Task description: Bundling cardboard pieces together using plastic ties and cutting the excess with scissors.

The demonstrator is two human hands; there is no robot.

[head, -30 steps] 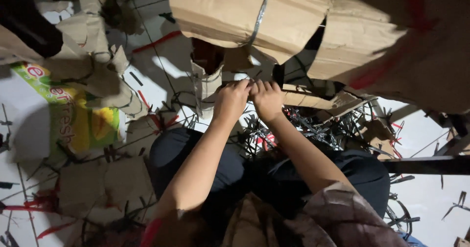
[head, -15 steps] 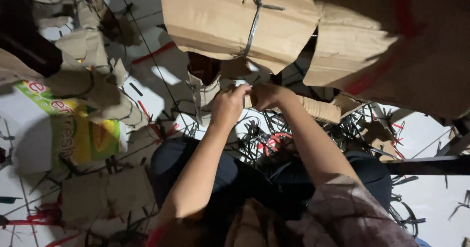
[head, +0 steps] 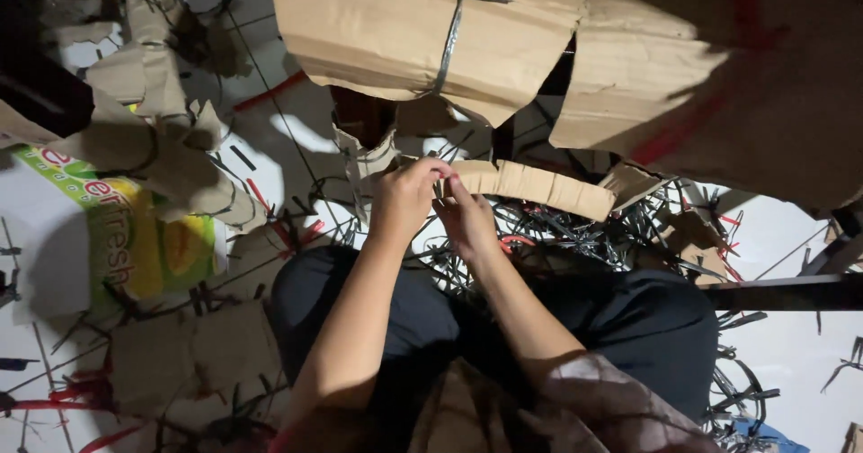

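Seated on a littered floor, I have both hands closed on one end of a cardboard strip (head: pixel 530 186) held above my lap. The left hand (head: pixel 404 197) pinches the strip's near end from the 9 o'clock side, thumb on top; the right hand (head: pixel 467 219) grips just beside it from 6 o'clock, fingers curled under the edge. The two hands touch each other.

By my reading, the work in hand is gripping and flexing this strip at its end. A further bend or pull would call for a firm pinch from both hands and a little room between them, since they now crowd the same spot.

The strip is plain brown corrugated board, long and narrow, running from my hands toward 3 o'clock. Its face is ribbed by cross creases, and its far end hangs free over a tangle of black straps (head: pixel 575 246).

At 12 o'clock sits a strapped cardboard bundle (head: pixel 422 31), with a larger box (head: pixel 719 66) at 2 o'clock. Torn cardboard scraps (head: pixel 144 84) and a printed green carton (head: pixel 135 237) lie at 9 o'clock.
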